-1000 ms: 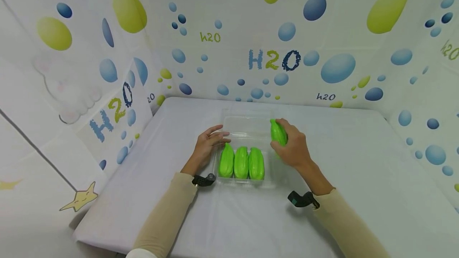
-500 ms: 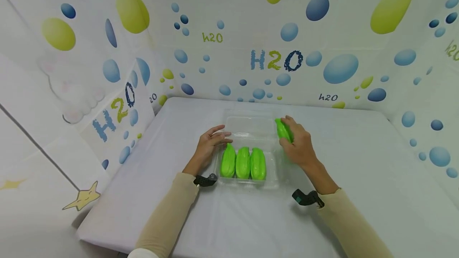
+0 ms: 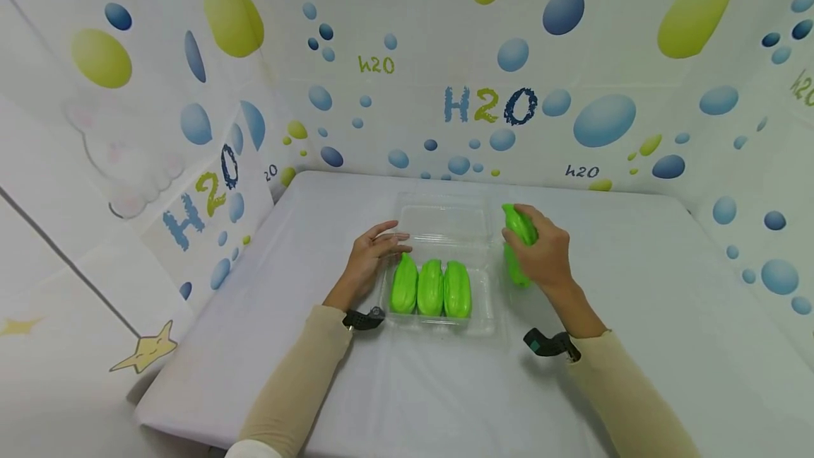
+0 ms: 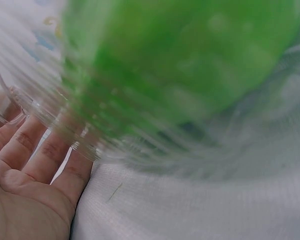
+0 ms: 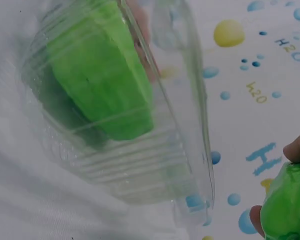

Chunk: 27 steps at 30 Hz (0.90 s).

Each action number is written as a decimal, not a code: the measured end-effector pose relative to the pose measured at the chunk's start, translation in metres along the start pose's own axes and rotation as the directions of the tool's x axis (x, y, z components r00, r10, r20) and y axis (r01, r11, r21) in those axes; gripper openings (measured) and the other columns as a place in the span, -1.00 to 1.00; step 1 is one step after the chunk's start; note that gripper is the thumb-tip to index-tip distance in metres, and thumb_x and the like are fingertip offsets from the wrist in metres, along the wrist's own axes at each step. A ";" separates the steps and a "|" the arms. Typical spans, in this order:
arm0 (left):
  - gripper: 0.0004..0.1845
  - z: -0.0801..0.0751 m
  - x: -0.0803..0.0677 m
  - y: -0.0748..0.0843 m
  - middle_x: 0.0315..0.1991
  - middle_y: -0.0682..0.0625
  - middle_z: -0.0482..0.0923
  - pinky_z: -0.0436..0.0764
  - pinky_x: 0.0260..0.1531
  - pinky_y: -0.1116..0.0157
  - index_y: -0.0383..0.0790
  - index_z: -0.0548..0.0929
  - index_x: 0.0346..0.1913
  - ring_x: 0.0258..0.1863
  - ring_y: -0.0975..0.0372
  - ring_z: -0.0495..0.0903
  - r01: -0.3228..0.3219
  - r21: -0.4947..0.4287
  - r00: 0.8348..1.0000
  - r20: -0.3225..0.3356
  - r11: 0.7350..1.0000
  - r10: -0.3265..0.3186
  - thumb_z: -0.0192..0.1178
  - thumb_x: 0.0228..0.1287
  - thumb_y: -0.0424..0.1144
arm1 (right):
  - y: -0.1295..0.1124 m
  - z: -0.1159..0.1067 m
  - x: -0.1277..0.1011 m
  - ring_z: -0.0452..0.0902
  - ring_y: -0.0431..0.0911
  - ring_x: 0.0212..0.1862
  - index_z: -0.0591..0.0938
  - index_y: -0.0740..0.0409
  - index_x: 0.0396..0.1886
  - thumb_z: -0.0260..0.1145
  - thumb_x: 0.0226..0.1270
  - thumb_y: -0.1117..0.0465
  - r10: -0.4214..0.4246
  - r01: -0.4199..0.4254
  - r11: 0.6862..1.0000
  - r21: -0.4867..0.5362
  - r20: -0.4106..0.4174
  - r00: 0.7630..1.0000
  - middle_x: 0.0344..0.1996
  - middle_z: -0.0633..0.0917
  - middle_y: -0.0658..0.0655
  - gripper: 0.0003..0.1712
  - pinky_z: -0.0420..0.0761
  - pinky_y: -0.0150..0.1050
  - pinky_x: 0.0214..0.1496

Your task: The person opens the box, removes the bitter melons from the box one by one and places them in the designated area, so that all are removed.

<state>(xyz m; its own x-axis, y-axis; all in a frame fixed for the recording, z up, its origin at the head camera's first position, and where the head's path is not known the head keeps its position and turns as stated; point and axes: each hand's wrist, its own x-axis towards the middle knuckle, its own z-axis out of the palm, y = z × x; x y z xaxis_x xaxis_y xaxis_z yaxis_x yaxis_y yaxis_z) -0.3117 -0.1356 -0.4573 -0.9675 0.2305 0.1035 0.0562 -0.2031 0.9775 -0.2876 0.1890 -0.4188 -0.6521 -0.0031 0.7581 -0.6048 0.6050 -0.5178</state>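
Note:
A clear plastic clamshell box (image 3: 482, 302) lies with its lid (image 3: 441, 221) folded back. Three bright green, ridged, elongated fruits (image 3: 429, 288) stand side by side in its left and middle part. My left hand (image 3: 369, 256) rests at the box's left edge, fingers extended over the rim; in the left wrist view its fingers (image 4: 47, 155) lie against the clear wall. My right hand (image 3: 543, 249) grips another such green fruit (image 3: 521, 225) just right of the box, thumb across it. The right wrist view shows only that fruit's end (image 5: 287, 205) between fingertips.
A white cloth covers the table (image 3: 604, 246), which meets a patterned curtain (image 3: 407, 90) at the back and left. The box has bare floor at its right side. Dark wrist cameras (image 3: 550, 343) sit on both forearms.
My right hand has moved right with the green fruit, from above the box's right edge to beside it. My left hand and the three fruits in the box stay in place.

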 end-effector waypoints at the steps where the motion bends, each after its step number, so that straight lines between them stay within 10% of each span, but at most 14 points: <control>1: -0.53 0.000 -0.001 0.001 0.12 -0.33 0.48 0.48 0.05 -0.04 -0.22 0.31 0.33 -0.01 -0.10 0.59 0.000 0.003 1.000 0.000 1.000 0.000 0.05 0.38 -0.38 | 0.002 0.000 0.000 0.57 0.03 -0.28 0.62 0.23 0.04 0.39 0.06 0.28 0.009 -0.009 1.000 0.000 -0.007 1.000 -0.12 0.68 0.24 -0.53 0.58 -0.01 -0.31; 10: -0.53 0.000 -0.001 0.000 0.11 -0.31 0.50 0.48 0.06 -0.02 -0.23 0.31 0.33 -0.03 -0.06 0.61 0.012 -0.009 1.000 0.002 1.000 -0.012 0.05 0.38 -0.37 | 0.016 -0.005 -0.003 0.60 0.07 -0.03 0.64 0.26 0.03 0.41 0.04 0.35 -0.014 0.015 1.000 0.024 -0.036 0.999 0.00 0.66 0.18 -0.53 0.42 -0.60 -0.07; 19: -0.54 0.001 0.000 0.001 0.11 -0.33 0.49 0.51 0.03 0.02 -0.22 0.33 0.31 -0.04 -0.06 0.61 0.007 -0.022 1.000 -0.001 1.000 -0.007 0.05 0.38 -0.38 | 0.029 -0.009 -0.001 0.53 0.02 0.11 0.61 0.26 0.07 0.39 0.11 0.33 0.081 -0.081 0.997 0.006 -0.007 0.997 0.07 0.62 0.18 -0.53 0.55 -0.06 0.04; 27: -0.54 0.000 0.001 0.001 0.08 -0.29 0.52 0.48 0.06 -0.02 -0.22 0.34 0.31 -0.05 -0.05 0.62 0.018 -0.021 1.000 -0.012 1.000 -0.019 0.06 0.38 -0.38 | 0.042 -0.012 -0.004 0.56 -0.03 0.03 0.63 0.21 0.07 0.38 0.14 0.26 0.181 -0.181 0.983 -0.025 -0.003 0.984 0.04 0.65 0.10 -0.55 0.47 -0.44 -0.07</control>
<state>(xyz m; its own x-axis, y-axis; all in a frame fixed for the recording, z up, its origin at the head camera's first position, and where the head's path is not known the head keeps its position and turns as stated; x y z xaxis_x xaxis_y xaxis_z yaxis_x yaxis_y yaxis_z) -0.3123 -0.1354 -0.4562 -0.9713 0.2230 0.0832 0.0334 -0.2185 0.9753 -0.3053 0.2240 -0.4388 -0.7496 0.1085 0.6530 -0.4654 0.6150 -0.6365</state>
